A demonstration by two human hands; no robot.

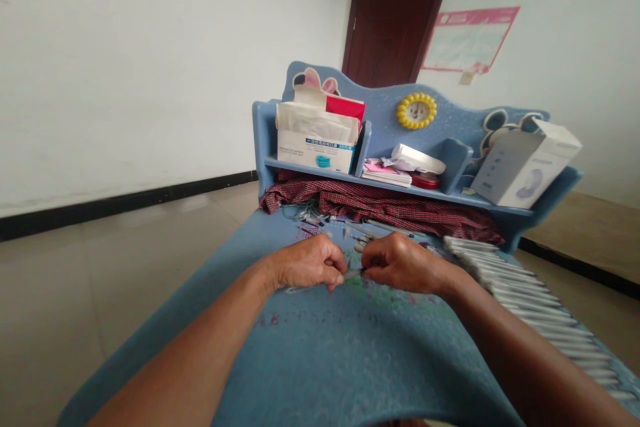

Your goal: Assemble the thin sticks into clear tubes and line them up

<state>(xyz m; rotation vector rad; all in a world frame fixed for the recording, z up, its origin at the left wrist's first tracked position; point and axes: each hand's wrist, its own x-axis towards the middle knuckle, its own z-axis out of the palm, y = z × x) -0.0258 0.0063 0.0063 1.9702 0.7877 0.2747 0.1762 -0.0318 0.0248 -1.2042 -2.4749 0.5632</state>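
Over the middle of the blue desk (310, 353), my left hand (313, 263) and my right hand (400, 263) face each other with a small gap between. Across that gap runs a thin, greyish pen-like stick (353, 273). Fingers and thumb of each hand are closed on one end of it, and those ends are hidden. Behind the hands lie small slender parts (360, 230), too blurred to name. A clear thin strip (300, 289) shows under my left hand. Off to the right, several pale pen-like sticks (530, 307) lie side by side in a long row.
A raised blue shelf (310, 165) closes off the back of the desk. It holds a face-mask box (317, 137), papers (387, 173), a red tin (425, 180) and a white carton (525, 163). Bunched checked cloth (380, 203) lies beneath it.
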